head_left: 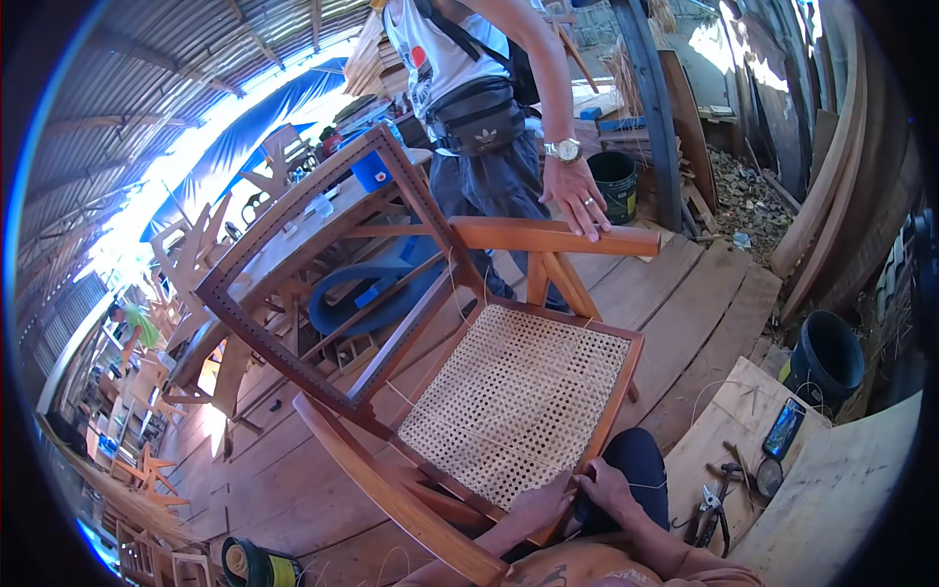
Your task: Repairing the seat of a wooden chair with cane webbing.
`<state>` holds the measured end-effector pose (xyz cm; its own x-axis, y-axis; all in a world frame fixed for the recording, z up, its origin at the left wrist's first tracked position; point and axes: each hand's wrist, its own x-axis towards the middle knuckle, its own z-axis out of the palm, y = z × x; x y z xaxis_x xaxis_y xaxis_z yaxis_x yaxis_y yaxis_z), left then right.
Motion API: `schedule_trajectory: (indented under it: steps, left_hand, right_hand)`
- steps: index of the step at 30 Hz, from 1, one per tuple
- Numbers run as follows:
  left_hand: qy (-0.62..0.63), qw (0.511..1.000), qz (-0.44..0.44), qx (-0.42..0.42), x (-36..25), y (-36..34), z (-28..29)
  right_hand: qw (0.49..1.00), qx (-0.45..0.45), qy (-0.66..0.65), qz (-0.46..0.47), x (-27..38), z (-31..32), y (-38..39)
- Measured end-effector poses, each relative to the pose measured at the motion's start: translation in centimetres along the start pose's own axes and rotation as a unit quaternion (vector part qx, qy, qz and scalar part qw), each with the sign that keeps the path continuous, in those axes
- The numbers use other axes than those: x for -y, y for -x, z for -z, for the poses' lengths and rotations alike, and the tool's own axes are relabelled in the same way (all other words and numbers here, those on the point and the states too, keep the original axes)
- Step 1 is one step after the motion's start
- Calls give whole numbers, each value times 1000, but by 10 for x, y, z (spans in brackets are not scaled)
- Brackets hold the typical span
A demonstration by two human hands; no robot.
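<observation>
Wood is everywhere: a plank floor (pixel 685 293) runs from the centre toward three o'clock, under a corrugated metal roof (pixel 147 88) at ten o'clock, with a blue tarp (pixel 264 117) below it and sunlight bleaching the gap between them. The wooden chair (pixel 440 323) lies tipped on its side across the middle, reddish-brown, its open back frame (pixel 293 293) dotted with small holes toward nine o'clock, its woven cane seat (pixel 518 401) pale and finely meshed just below centre. A standing person at twelve o'clock is cut off above the chest; their hand (pixel 577 196) rests on the chair's armrest (pixel 558 238). At six o'clock the left hand (pixel 538 509) and right hand (pixel 606 486) sit close together but apart on the seat's near rail; whether the fingers pinch a cane strand cannot be made out. A black bucket (pixel 827 357) stands at three o'clock, a green one (pixel 614 181) near one o'clock. Pliers (pixel 709 509) and a phone (pixel 784 428) lie on a board (pixel 841 499) at four o'clock. Stacked furniture at eight o'clock blurs into the rim.
</observation>
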<state>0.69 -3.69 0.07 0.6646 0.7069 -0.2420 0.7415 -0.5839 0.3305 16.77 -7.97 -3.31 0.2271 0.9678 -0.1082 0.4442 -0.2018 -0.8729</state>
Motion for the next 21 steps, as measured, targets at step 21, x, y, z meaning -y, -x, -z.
schedule_trajectory:
  steps: [21]
  left_hand:
    - [-20,1000,12,8,-6,1,6]
  right_hand:
    - [997,-53,-36,48,-15,-14,-5]
